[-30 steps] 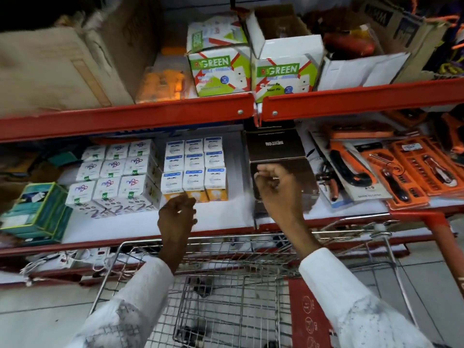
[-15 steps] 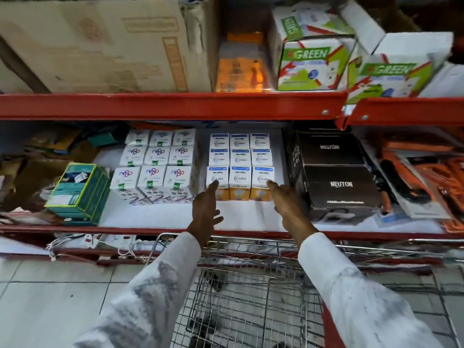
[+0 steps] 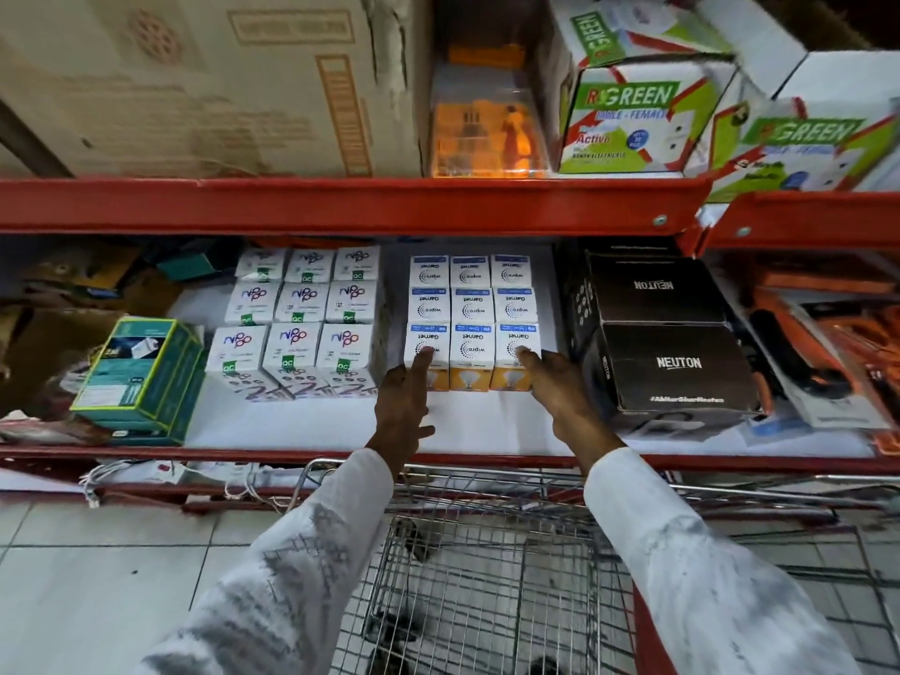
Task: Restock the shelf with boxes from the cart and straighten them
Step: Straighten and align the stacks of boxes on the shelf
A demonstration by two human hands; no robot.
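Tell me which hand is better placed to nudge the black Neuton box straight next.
Right. The right hand rests at the right end of the front row of Garnet boxes, directly beside the front Neuton box. The left hand is at the row's left end, so it would have to cross over.

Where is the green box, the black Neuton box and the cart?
green box (image 3: pixel 139 377): head view, its front face.
black Neuton box (image 3: pixel 677 365): head view, its top by the name.
cart (image 3: pixel 487 591): head view, its wire basket.
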